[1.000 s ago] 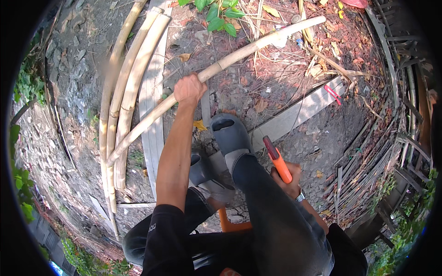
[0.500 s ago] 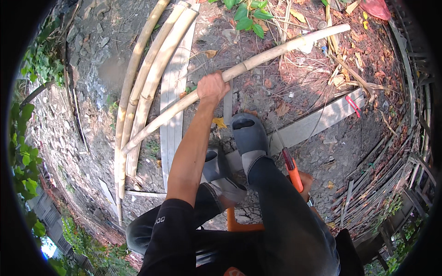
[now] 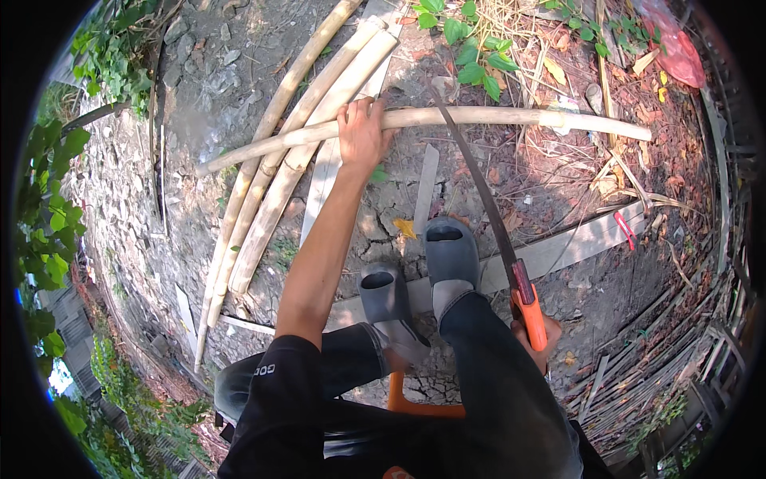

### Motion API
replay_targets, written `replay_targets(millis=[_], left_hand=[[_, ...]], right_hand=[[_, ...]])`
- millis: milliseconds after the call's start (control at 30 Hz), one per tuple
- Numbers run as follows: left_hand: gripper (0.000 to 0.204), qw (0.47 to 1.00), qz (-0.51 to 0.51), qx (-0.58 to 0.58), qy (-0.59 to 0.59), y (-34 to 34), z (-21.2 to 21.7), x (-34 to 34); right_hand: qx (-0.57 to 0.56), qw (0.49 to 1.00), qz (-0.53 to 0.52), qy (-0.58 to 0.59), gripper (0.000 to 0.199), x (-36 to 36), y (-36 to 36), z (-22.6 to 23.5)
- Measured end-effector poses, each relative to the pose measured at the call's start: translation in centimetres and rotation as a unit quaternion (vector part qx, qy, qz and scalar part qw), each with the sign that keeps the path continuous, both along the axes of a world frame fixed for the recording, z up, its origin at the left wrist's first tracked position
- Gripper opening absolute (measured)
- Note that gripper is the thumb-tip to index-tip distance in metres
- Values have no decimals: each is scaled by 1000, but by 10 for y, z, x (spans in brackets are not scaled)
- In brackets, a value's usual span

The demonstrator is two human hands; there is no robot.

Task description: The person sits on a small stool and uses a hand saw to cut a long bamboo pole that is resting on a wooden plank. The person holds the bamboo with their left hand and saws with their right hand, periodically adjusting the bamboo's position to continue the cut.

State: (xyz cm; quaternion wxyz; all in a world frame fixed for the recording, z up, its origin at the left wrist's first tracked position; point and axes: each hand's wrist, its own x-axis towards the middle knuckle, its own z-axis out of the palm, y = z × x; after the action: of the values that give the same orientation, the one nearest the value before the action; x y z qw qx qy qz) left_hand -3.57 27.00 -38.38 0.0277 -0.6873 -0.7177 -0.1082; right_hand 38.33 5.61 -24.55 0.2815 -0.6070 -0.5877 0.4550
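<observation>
My left hand [image 3: 364, 136] is closed over a long pale bamboo pole [image 3: 487, 116], left of its middle. The pole runs nearly level from left to right, its left part crossing over three other bamboo poles [image 3: 275, 188]. At the lower right my right hand [image 3: 536, 339] grips the orange handle of a pruning saw [image 3: 493, 207]. Its long, dark, slightly curved blade points up and away, and its far end overlaps the held pole, right of my left hand. Whether the blade touches the pole I cannot tell. Part of my right hand is hidden behind the handle.
My slippered feet [image 3: 452, 251] stand on cracked soil near a flat grey board [image 3: 570, 244]. A red cutter-like tool [image 3: 624, 230] lies at its right end. An orange stool-like piece [image 3: 427, 409] shows beneath me. Leafy plants [image 3: 479, 60] grow at the far side, with thin sticks [image 3: 646, 339] at right.
The bamboo pole has swung from a steep slant to nearly level, its left end now beyond the other poles. The saw has risen and turned, its blade now showing broadside across the pole.
</observation>
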Motion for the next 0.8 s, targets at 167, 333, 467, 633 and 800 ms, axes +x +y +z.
replay_targets(millis=[167, 333, 467, 633, 800], left_hand=[[97, 982, 125, 143, -14, -99, -23, -78], [106, 966, 241, -91, 29, -188, -31, -153], [104, 958, 252, -135, 23, -184, -36, -184], [92, 941, 211, -260, -56, -181, -39, -158], [69, 910, 159, -237, -300, -203, -37, -80]], right_hand=[[61, 997, 33, 32, 9, -17, 24, -15], [87, 995, 44, -2, 9, -6, 38, -16], [79, 996, 22, -27, 12, 5, 24, -25], [32, 999, -23, -13, 12, 8, 15, -25], [23, 999, -7, -33, 11, 6, 20, -15]])
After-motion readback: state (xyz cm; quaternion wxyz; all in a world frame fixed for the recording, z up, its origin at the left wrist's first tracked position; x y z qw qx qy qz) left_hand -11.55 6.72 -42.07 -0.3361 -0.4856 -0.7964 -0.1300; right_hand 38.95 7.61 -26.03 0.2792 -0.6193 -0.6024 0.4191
